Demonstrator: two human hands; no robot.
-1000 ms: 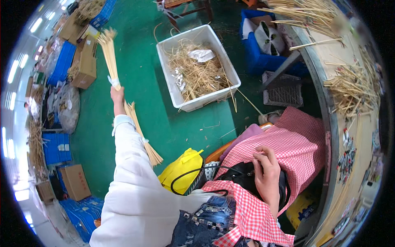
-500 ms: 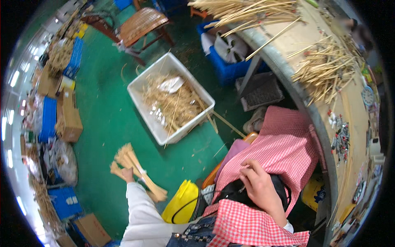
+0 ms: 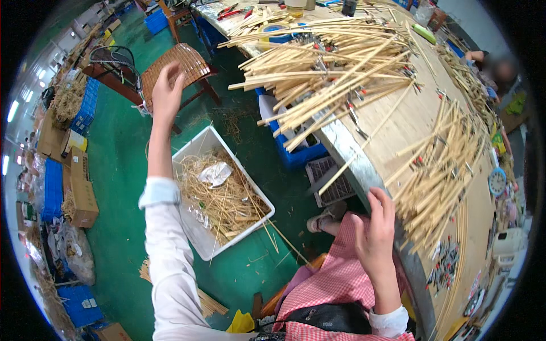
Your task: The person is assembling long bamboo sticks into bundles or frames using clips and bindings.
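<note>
While the right hand (image 3: pixel 376 233) hangs by the table's grey edge, we note the nearer heap of slim pale-yellow stalks (image 3: pixel 441 182) just to its right, long axis slanting lower left to upper right across the tan, grey-edged tabletop (image 3: pixel 398 149). Fingers slightly bent, thumb standing well off; we see nothing held.

Ahead of this hand, on the same tabletop, lies the larger fanned heap of pale-yellow stalks (image 3: pixel 324 74), running roughly crosswise, left ends jutting past the edge. Left hand (image 3: pixel 166 94) is raised left of those ends, half curled, apparently without a hold; in our view it is the nearer to them.

Stalks look dry, straight, unevenly stacked; small red and dark bits among them, too small to tell.
</note>
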